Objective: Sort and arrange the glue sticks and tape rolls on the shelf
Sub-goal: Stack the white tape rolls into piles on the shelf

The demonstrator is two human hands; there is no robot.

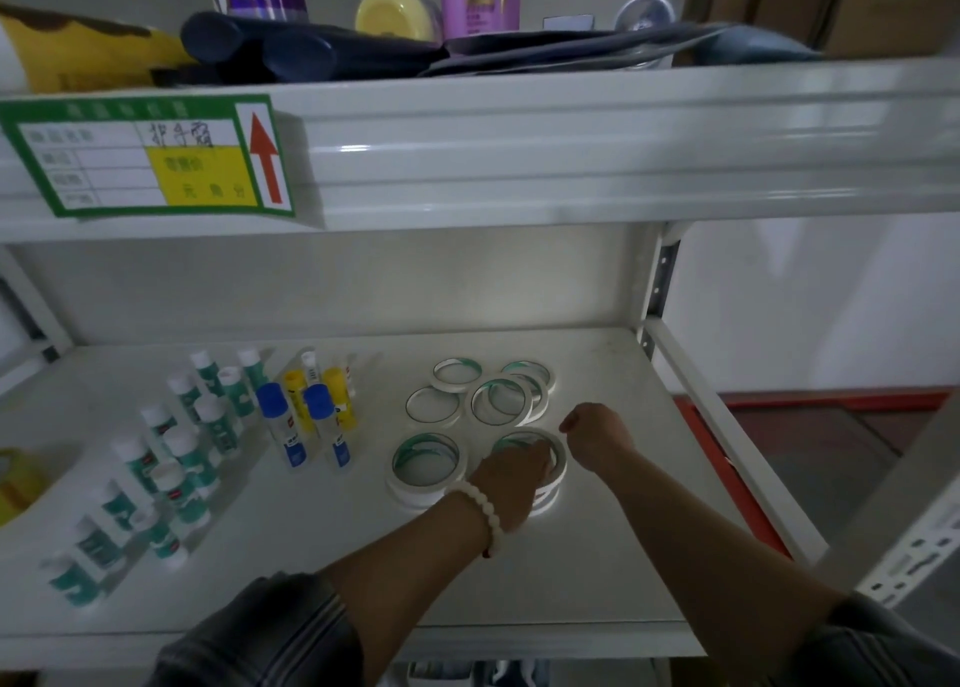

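I am working at the lower shelf [597,572] with both hands on the near right tape stack [540,470]; my left hand [511,481] is lying over its near-left rim with the fingers [540,452] curled over the top ring, closed on the stack; my right hand [597,434] is sitting at the far-right rim, knuckles up, its fingers hidden beneath the palm, so I cannot tell whether they are closed on anything. The stack is lying flat, ring axis vertical, directly under the left fingers and just beside the right hand; the left hand is the nearer. Both forearms are reaching forward and inward, converging on the stack; a bead bracelet [480,512] is sitting on the left wrist. A second tape stack [423,465] is lying just left of my left fingers; loose tape rolls [501,398] are lying flat, partly overlapping, just beyond both hands. Glue sticks with green labels [176,457] are standing in rows well to the left; blue-capped glue sticks [301,426] and yellow glue sticks [311,390] are standing between them and the tape. I judge the next move as squaring this stack, then collecting the loose rolls beyond the fingers.
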